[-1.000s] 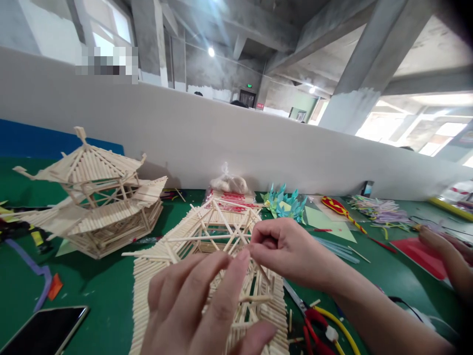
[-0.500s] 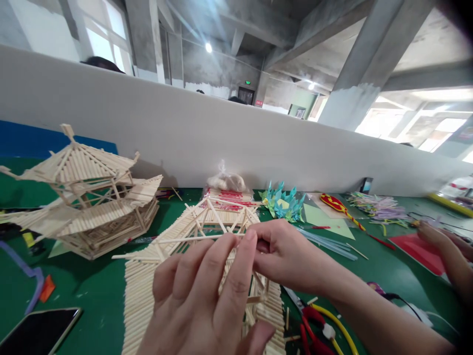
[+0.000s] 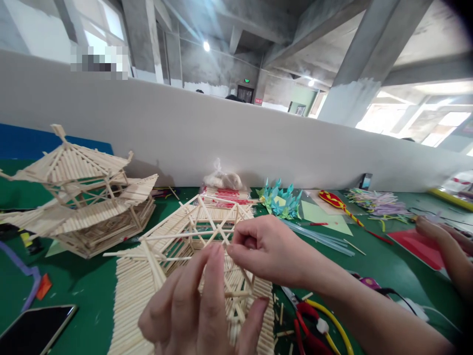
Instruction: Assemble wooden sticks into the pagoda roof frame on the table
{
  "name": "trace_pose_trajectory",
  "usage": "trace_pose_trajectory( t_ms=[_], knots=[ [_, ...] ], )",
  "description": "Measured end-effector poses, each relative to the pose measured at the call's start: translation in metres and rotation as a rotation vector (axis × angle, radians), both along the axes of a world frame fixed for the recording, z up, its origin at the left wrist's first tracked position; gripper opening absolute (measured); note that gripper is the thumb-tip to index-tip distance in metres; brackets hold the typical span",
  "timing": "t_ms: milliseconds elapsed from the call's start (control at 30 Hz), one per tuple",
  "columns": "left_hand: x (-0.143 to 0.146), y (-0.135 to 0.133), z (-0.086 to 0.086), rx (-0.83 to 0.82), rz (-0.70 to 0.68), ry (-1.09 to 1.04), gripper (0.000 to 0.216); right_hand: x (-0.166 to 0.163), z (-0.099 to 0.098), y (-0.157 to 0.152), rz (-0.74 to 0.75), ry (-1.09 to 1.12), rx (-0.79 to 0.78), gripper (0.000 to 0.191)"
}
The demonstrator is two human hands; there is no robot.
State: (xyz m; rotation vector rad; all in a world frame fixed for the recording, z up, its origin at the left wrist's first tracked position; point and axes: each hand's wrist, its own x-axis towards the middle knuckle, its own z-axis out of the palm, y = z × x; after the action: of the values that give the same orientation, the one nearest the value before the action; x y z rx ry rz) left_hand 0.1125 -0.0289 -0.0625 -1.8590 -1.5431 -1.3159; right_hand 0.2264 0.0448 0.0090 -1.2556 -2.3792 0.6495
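Note:
In front of me is a wooden-stick pavilion model (image 3: 129, 301), its lower roof covered by rows of thin sticks and its upper frame made of crossed sticks. My right hand (image 3: 260, 249) is closed in a pinch at the crossing of the upper frame, on a wooden stick (image 3: 220, 230) whose gripped end the fingers hide. My left hand (image 3: 195, 305) reaches over the near side, fingers stretched out and thumb apart. Its fingertips come close to the right hand's pinch; whether they touch a stick I cannot tell.
A second stick pavilion (image 3: 92, 212) stands at left, above a phone (image 3: 40, 328). Red-and-yellow scissors (image 3: 310, 320) lie right of the model. Behind are bagged sticks (image 3: 225, 195), a blue paper-flower piece (image 3: 281, 199) and glue sticks (image 3: 318, 236). Another person's hand (image 3: 432, 231) rests by red paper (image 3: 417, 246).
The view has shifted a little. My left fingers have drawn back down from the upper frame, uncovering more of the crossed sticks. My right hand stays pinched at the frame.

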Motion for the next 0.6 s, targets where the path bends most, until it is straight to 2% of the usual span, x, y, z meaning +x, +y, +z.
trace_pose_trajectory(
  t_ms=[200, 400, 600],
  knots=[
    [0.001, 0.003, -0.001, 0.027, 0.027, -0.009, 0.082, 0.0, 0.0, -0.001, -0.001, -0.012, 0.006, 0.014],
    [-0.002, 0.01, -0.008, 0.135, 0.011, 0.009, 0.078, -0.003, 0.001, -0.001, -0.013, -0.049, 0.015, 0.015],
    [-0.004, 0.012, -0.008, 0.194, 0.018, 0.008, 0.078, -0.004, 0.002, -0.001, -0.038, -0.076, 0.009, 0.014]
  ],
)
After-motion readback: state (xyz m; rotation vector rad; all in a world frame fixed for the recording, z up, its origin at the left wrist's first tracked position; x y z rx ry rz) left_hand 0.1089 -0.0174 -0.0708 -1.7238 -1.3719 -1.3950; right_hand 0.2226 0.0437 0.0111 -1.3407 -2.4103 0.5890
